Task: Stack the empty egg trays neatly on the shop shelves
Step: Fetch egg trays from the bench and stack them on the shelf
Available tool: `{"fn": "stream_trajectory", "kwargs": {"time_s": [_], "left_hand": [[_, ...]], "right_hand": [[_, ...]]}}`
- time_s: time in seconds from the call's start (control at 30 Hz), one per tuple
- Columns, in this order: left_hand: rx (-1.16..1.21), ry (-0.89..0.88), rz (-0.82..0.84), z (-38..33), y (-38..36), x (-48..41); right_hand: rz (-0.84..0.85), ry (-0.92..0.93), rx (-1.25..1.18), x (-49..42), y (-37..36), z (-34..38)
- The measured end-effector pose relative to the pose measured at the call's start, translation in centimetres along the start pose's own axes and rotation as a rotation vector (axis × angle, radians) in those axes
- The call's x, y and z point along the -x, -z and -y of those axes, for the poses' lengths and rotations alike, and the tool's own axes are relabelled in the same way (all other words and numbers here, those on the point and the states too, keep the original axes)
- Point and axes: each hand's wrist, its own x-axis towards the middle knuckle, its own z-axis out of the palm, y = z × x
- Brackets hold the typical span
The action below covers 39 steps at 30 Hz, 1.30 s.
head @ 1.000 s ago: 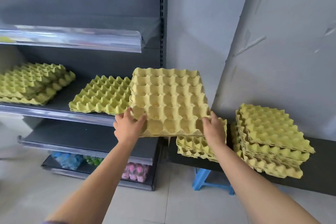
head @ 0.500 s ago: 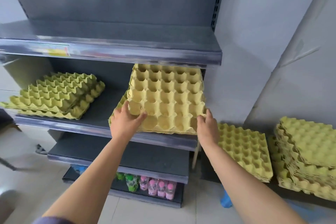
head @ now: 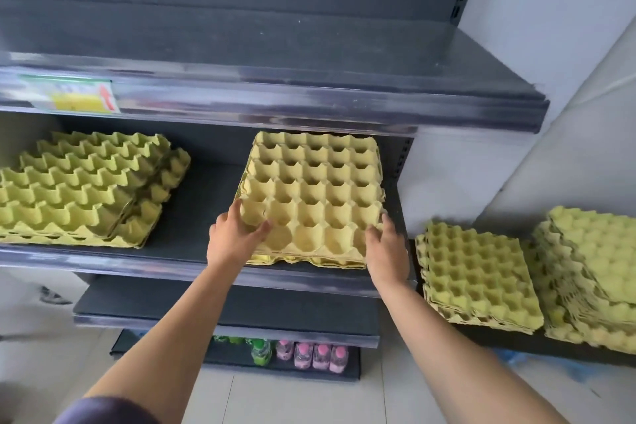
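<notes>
A yellow-green egg tray lies on top of a low stack of trays at the right end of the middle shelf. My left hand grips its near left corner, thumb in a cup. Its near right corner is held by my right hand, fingers over the rim. Another stack of egg trays sits skewed on the same shelf to the left. Two more stacks wait on a low dark surface at the right, one nearer the shelf and a taller one beside it.
The upper shelf overhangs just above the trays and carries a price label. A lower shelf juts out below. Small drink bottles stand on the bottom shelf. A grey wall closes the right side.
Both hands carried the tray left from the pile by the wall, into the shelf and down onto the stack there. The view swung left and closer to the shelves.
</notes>
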Motion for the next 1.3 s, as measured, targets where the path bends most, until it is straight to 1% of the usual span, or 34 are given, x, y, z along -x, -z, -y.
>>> {"fn": "stream_trajectory", "kwargs": {"time_s": [0.1,0.17,0.27,0.37,0.43,0.5,0.57,0.7,0.87,1.03,1.2,1.3], "left_hand": [[-0.07,0.017,0.049,0.9,-1.1,-0.7],[-0.096,0.018,0.051,1.3,-1.5,-0.8],[-0.177,-0.003,-0.006,1.4,-1.8,-0.6],[-0.267,-0.14,-0.109,1.1,-2.0,-0.2],[-0.293,-0.239,-0.139,0.5,-2.1,0.2],[-0.328,-0.326,-0.148,-0.2,-2.3,0.4],[-0.348,-0.402,-0.159,-1.0,-2.3,0.6],[-0.354,-0.511,-0.186,-2.5,-2.1,1.2],[-0.372,-0.702,-0.209,-6.1,-2.3,3.1],[-0.367,-0.903,-0.218,-11.6,-4.4,7.1],[-0.317,-1.044,-0.203,-18.3,-9.6,12.2],[-0.297,-1.118,-0.222,-22.3,-13.6,16.0]], "right_hand": [[0.063,-0.003,0.027,-0.6,-0.7,-0.7],[0.072,0.01,0.054,-0.7,-0.9,-1.1],[0.057,0.027,0.095,-0.9,-0.9,-1.1],[0.028,0.06,0.228,-0.9,-0.5,-0.7],[-0.052,0.155,0.373,-0.6,-0.1,-0.3],[-0.129,0.284,0.442,-0.3,0.3,-0.2],[-0.197,0.404,0.446,-0.2,0.5,-0.3],[-0.278,0.537,0.422,0.4,2.0,-0.1],[-0.385,0.658,0.369,1.3,6.5,-0.4],[-0.505,0.735,0.348,0.9,13.6,-3.4],[-0.528,0.732,0.345,-0.1,21.5,-9.7],[-0.546,0.735,0.366,-0.7,26.4,-14.5]]}}
